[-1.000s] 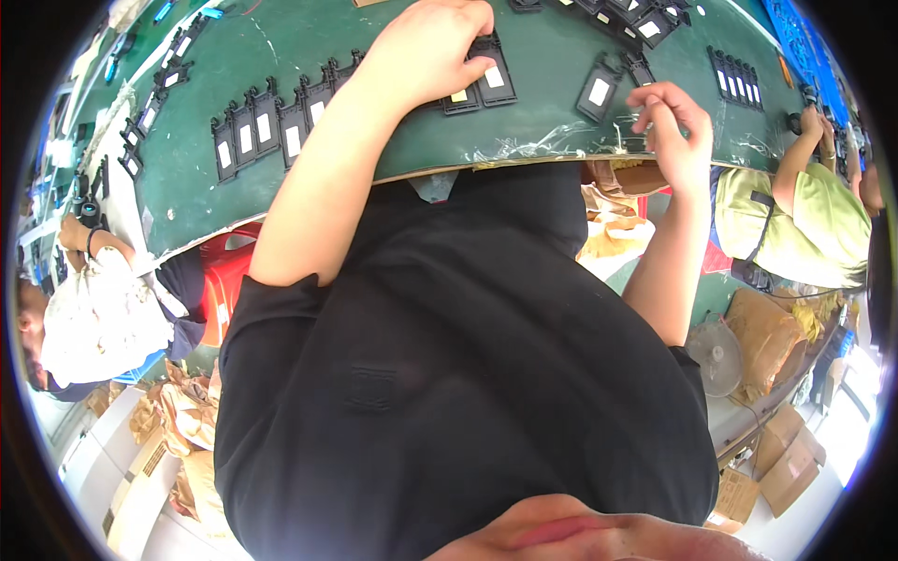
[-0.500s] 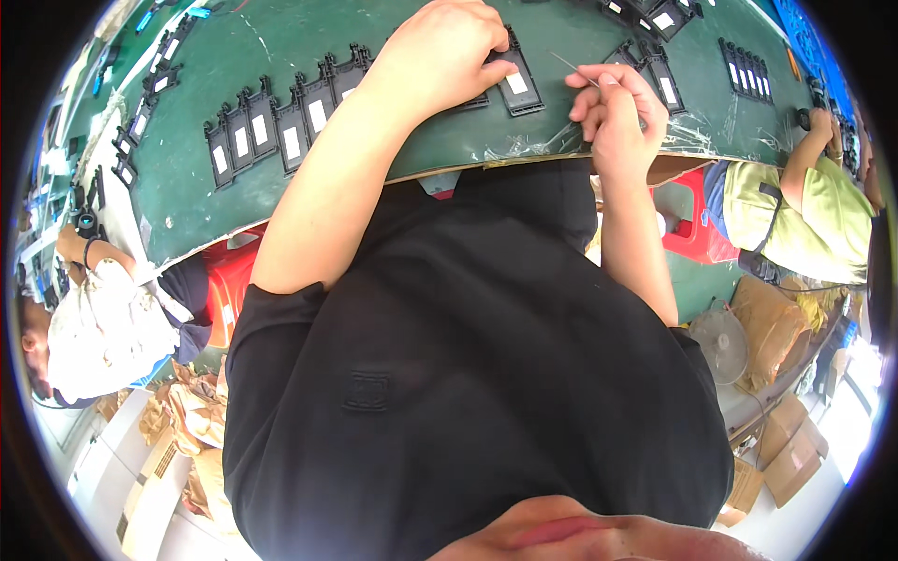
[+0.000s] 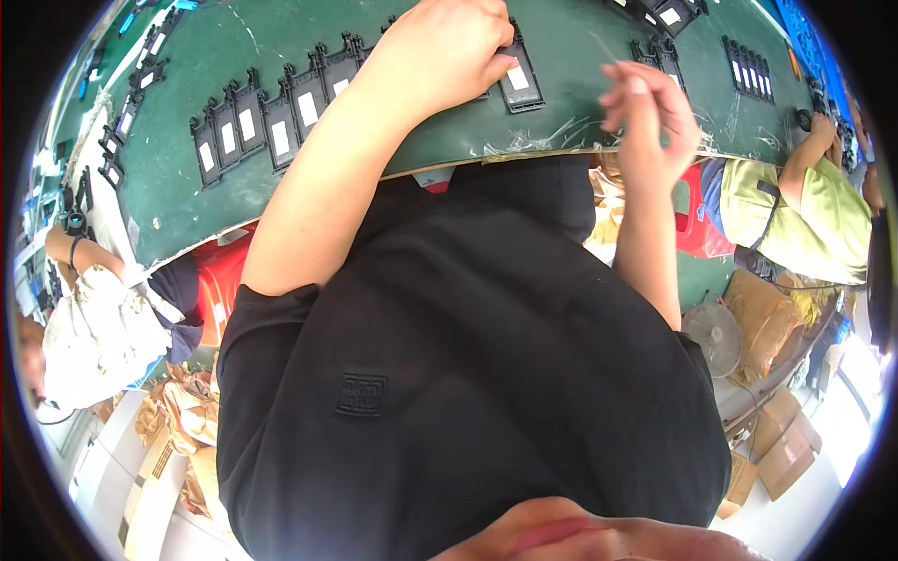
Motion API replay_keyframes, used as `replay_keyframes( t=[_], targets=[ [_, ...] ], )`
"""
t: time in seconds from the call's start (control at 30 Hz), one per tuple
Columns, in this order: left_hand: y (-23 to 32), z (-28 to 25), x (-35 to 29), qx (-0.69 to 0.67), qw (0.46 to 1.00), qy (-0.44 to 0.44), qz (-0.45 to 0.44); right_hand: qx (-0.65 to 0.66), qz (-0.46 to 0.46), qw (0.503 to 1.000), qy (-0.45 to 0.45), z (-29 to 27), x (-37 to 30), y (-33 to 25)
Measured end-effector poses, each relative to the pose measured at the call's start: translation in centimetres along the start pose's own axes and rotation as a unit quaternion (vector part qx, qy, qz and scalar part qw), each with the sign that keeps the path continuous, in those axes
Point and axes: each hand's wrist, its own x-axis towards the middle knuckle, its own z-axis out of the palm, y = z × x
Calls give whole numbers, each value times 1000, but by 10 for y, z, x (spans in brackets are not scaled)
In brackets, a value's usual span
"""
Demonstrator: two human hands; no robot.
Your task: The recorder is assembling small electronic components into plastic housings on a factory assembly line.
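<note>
My left hand [image 3: 447, 51] is closed at the left and far edges of a flat black plastic panel [image 3: 522, 92] with a white label, pressing it on the green table. The thumb lies beside the label; the other fingertips are partly hidden. My right hand [image 3: 655, 122], blurred by motion, pinches a thin, needle-like tool [image 3: 605, 47] that points up and away to the left. Behind its fingers stand more black panels [image 3: 668, 58], partly covered. Under and left of my left forearm runs a row of similar labelled panels [image 3: 281, 136].
The green table [image 3: 561, 65] has clear plastic film [image 3: 543, 138] along its near edge. More panels lie at the far right [image 3: 748, 77], far edge [image 3: 669, 16] and left [image 3: 145, 79]. People sit at both sides: a light-clothed person [image 3: 103, 327] and one in yellow-green [image 3: 795, 220].
My right hand has moved right and slightly up from beside the panel, with the thin tool in it. My left hand stays at the same panel. The view has shifted slightly.
</note>
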Motion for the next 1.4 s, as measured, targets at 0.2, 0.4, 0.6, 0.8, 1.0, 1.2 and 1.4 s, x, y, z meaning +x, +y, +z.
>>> replay_keyframes(
  t=[0.2,0.4,0.6,0.8,1.0,1.2,1.4],
  targets=[
    [-1,4,-3,-16,1000,-2,-5,72,58,989,-115,33,7,11],
    [0,2,-3,-16,1000,-4,0,57,33,985,-157,24,5,14],
    [11,-7,-1,17,999,-43,-10,-12,-19,985,-173,28,4,11],
    [9,-11,2,20,997,-77,10,11,2,989,-146,29,2,14],
    [2,-13,1,6,996,-79,27,8,-6,988,-151,30,2,14],
    [0,-7,-2,-13,999,-37,21,-10,-17,988,-154,32,3,9],
    [-1,-8,-3,-23,999,-31,14,-13,-19,986,-166,30,5,9]
  ],
)
